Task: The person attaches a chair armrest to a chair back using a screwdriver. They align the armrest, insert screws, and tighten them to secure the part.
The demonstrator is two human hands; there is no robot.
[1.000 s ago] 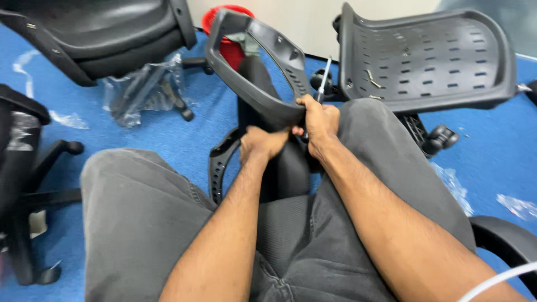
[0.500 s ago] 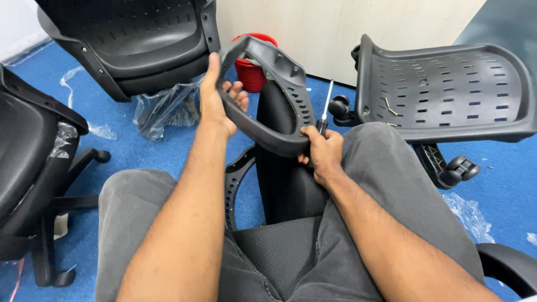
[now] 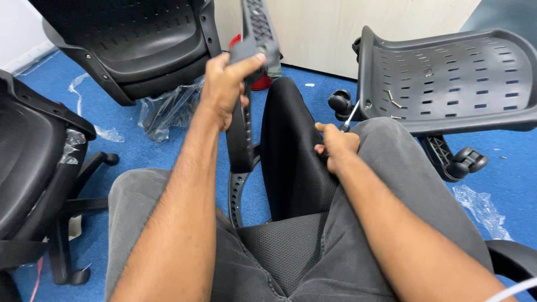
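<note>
— What was the floor like?

— Blue carpet [image 3: 168,151], with clear plastic wrap [image 3: 168,114] crumpled at eleven o'clock and a pale wall [image 3: 335,33] at twelve.

— How many pieces?

— Two hands, one armrest, one screwdriver. The left hand [image 3: 226,89] was closed tight round a black, curved armrest [image 3: 246,84], ribbed inside, raised upright above the knees. The right hand [image 3: 335,146] was curled shut on a screwdriver [image 3: 351,117] by the right thigh. Farther off: a perforated black seat shell [image 3: 447,78] at two o'clock, another chair shell [image 3: 134,45] at eleven.
</note>
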